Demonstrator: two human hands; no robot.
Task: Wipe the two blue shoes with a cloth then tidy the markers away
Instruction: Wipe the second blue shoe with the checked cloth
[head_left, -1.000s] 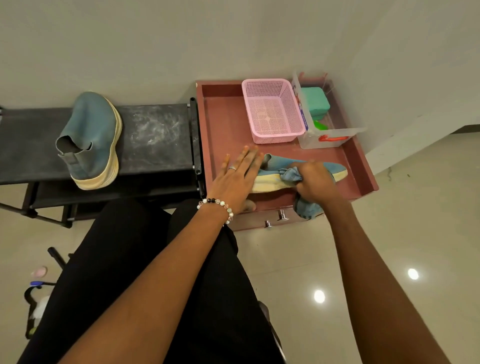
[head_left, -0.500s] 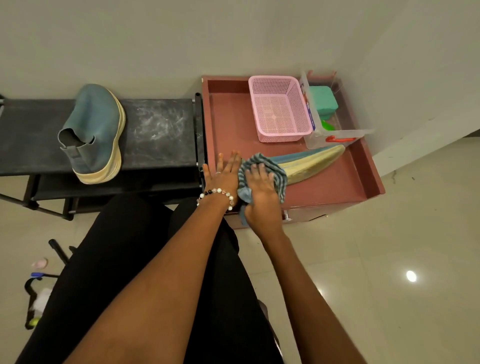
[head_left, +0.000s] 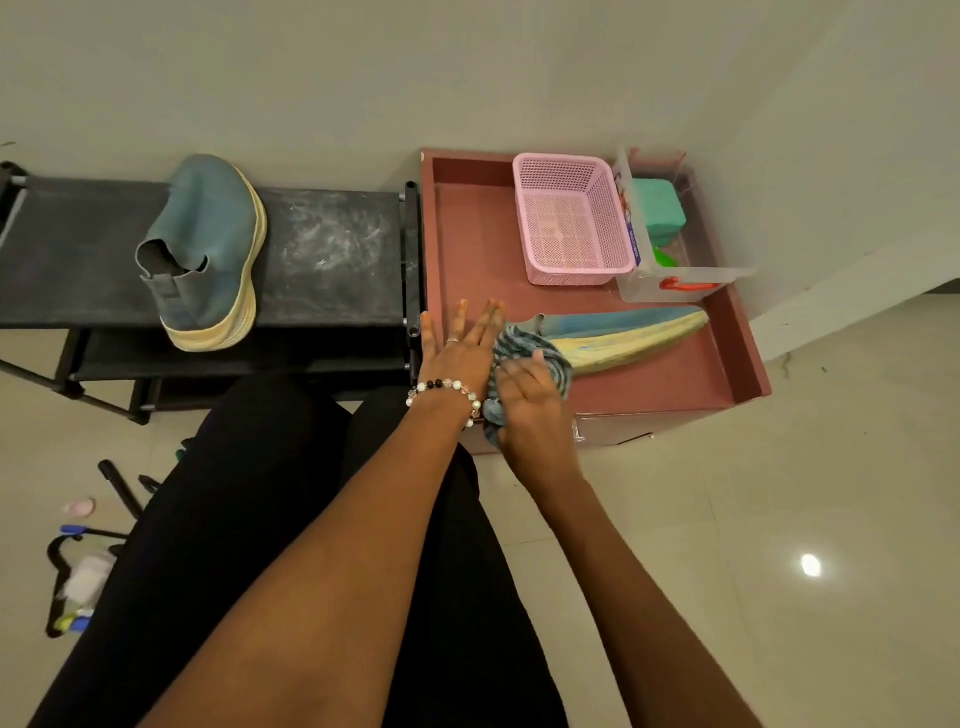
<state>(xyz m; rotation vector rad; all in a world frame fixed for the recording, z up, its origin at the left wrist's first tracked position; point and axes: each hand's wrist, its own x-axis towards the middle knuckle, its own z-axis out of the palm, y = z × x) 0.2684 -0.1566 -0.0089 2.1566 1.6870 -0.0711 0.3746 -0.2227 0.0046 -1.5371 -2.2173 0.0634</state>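
A: What's the setting?

B: A pale wall, glossy floor tiles, a black rack (head_left: 322, 249) on the left and a reddish-brown tray-topped cabinet (head_left: 675, 384) on the right.

A: Where are the shoes, and how do they lie?

B: One blue shoe (head_left: 623, 335) lies tipped on its side in the tray, its long axis running left to right, toe toward the right rim, cream sole facing the camera. The other blue shoe (head_left: 208, 249) sits on the rack top, toe toward the wall, heel opening toward the person.

A: How do they look?

B: Dusty blue uppers, thick cream soles.

A: And the hands?

B: The left hand (head_left: 462, 353) lies flat with fingers straight and slightly spread, beside the heel end; whether it touches the shoe I can't tell. The right hand (head_left: 530, 400) has its fingers curled over a bunched blue striped cloth (head_left: 524, 348), pressed on the heel end.

A: Containers?

B: A pink mesh basket (head_left: 608, 234) stands at the tray's back. Beside it a clear box (head_left: 675, 286) holds something teal (head_left: 654, 208) and something green.
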